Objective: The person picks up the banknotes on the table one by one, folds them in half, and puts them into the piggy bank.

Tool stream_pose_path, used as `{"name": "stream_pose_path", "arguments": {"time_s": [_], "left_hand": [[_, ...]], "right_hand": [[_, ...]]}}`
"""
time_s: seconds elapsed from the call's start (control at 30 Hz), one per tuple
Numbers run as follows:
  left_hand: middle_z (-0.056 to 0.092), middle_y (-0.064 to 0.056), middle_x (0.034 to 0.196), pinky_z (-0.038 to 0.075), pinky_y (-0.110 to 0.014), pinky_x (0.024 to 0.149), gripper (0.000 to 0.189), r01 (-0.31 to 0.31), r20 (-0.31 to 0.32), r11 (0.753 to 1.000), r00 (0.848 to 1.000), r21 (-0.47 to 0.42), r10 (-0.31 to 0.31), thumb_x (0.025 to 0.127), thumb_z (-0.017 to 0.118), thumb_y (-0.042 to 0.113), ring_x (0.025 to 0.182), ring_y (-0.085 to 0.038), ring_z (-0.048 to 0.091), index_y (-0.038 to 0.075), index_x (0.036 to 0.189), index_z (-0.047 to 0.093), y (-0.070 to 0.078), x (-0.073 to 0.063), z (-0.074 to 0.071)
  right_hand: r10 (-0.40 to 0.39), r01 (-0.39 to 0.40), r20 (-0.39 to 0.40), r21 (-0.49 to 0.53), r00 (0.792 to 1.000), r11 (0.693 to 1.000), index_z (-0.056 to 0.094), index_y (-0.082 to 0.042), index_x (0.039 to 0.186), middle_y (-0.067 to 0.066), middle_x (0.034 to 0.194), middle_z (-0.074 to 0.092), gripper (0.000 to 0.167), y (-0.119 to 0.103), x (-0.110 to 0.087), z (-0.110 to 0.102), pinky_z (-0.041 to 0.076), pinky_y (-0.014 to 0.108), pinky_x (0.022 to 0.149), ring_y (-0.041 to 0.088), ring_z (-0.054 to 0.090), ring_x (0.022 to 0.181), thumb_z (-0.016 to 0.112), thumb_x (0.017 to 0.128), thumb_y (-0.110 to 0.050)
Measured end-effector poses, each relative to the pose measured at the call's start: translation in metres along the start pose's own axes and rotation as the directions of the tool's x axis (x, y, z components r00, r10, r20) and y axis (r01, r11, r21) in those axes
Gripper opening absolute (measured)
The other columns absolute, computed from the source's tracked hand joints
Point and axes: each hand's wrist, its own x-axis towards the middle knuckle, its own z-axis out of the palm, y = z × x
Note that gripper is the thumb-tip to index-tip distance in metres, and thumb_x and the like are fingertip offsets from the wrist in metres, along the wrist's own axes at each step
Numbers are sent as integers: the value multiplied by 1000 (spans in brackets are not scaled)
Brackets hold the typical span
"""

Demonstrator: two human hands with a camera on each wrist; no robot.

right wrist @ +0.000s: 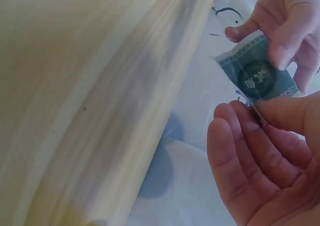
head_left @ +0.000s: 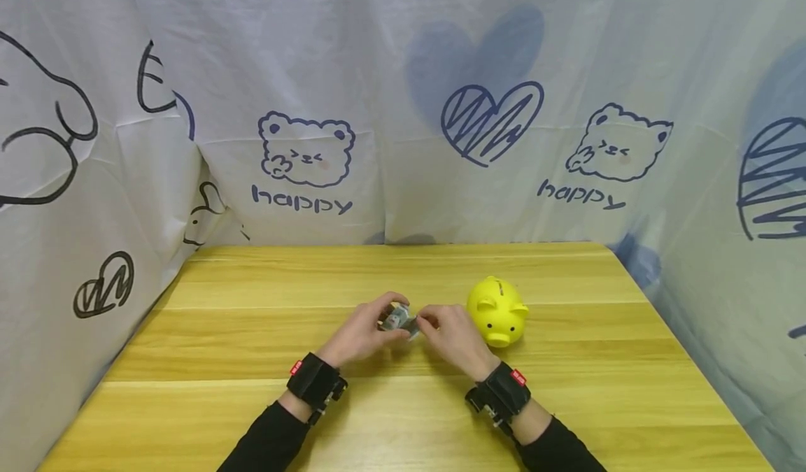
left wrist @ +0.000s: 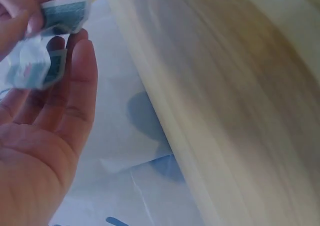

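A small greenish, folded paper banknote (head_left: 397,316) is held between the two hands above the table. My left hand (head_left: 363,332) grips it by thumb and fingers. My right hand (head_left: 457,334) pinches its near right corner between thumb and fingertips. In the right wrist view, the banknote (right wrist: 250,65) shows a dark round emblem and a patterned border, and the pinched corner is partly hidden by the thumb. The left wrist view shows two green-and-white parts of the banknote (left wrist: 67,13), bent apart. A yellow pig-shaped piggy bank (head_left: 497,311) stands just right of my right hand, its slot on top.
The wooden table (head_left: 252,318) spreads out beneath both hands. A white cloth (head_left: 390,178) printed with bears and hearts hangs behind its far edge and along both sides. Black wrist straps with small cameras (head_left: 315,382) sit on both wrists.
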Motion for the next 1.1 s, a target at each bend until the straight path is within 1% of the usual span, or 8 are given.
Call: {"name": "stream_pose_path", "arguments": {"time_s": [0.13, 0.27, 0.43, 0.53, 0.63, 0.83, 0.97, 1.1], "left_hand": [[68, 0, 96, 53, -30, 77, 42, -5, -28, 999, 1000, -49, 4, 90, 72, 19, 89, -14, 65, 18, 128, 56, -2, 0, -4], [68, 2, 93, 54, -29, 75, 27, 6, -65, 998, 998, -70, -10, 90, 72, 16, 87, -13, 65, 16, 115, 63, -4, 1, -6], [65, 4, 88, 55, -27, 71, 12, 17, -91, 998, 996, -67, -23, 89, 73, 14, 81, -12, 62, 18, 97, 66, -6, 2, -5], [64, 5, 85, 54, -26, 69, 11, 9, -98, 998, 995, -61, -14, 88, 73, 13, 78, -11, 61, 19, 94, 66, -5, 2, -5], [65, 5, 85, 54, -25, 69, 11, 3, -96, 998, 995, -66, -10, 88, 73, 12, 78, -11, 60, 18, 94, 66, -4, 2, -4], [68, 3, 95, 56, -29, 76, 17, -7, -92, 998, 996, -56, 2, 89, 72, 14, 87, -14, 63, 16, 106, 67, -4, 1, -5], [68, -6, 117, 57, -36, 85, 40, -19, -94, 1000, 995, -22, 17, 89, 73, 18, 106, -23, 64, 14, 127, 61, -5, 0, -4], [55, -13, 139, 55, -43, 92, 64, -7, -125, 1000, 992, -10, 6, 87, 76, 20, 125, -31, 54, 13, 144, 47, -5, 1, -3]], "right_hand": [[33, -33, -19, -8, 999, 999, 76, -9, 93, 1, 81, 73, 13, 1, 1, 0, 42, 17, 49, 1, 50, 55, 64, 95, -13], [38, -38, -33, -5, 999, 999, 77, -9, 97, 2, 87, 75, 14, 1, 1, -1, 47, 19, 55, 3, 58, 63, 64, 95, -14], [4, -3, -41, 33, 999, 999, 73, -9, 109, 6, 99, 76, 17, 1, 1, -1, 57, 25, 67, 13, 71, 81, 66, 94, -15], [-19, 21, -42, 60, 999, 998, 69, -9, 116, 10, 104, 75, 23, 1, 0, 0, 59, 27, 69, 19, 73, 85, 67, 94, -15], [-31, 35, -43, 82, 999, 996, 70, -8, 115, 10, 103, 75, 22, 1, 0, 1, 59, 27, 68, 19, 73, 84, 67, 94, -14], [-38, 42, -55, 78, 998, 996, 73, -11, 99, 3, 93, 75, 8, 1, 0, 1, 58, 27, 70, 13, 70, 82, 67, 93, -14], [-33, 37, -57, 74, 998, 997, 73, -13, 95, -1, 88, 75, 6, 1, 0, 0, 56, 25, 71, 10, 69, 79, 67, 93, -15], [-27, 33, -71, 80, 997, 996, 74, -12, 97, 0, 89, 75, 8, 1, 0, -1, 56, 25, 70, 9, 69, 79, 67, 93, -14]]}}
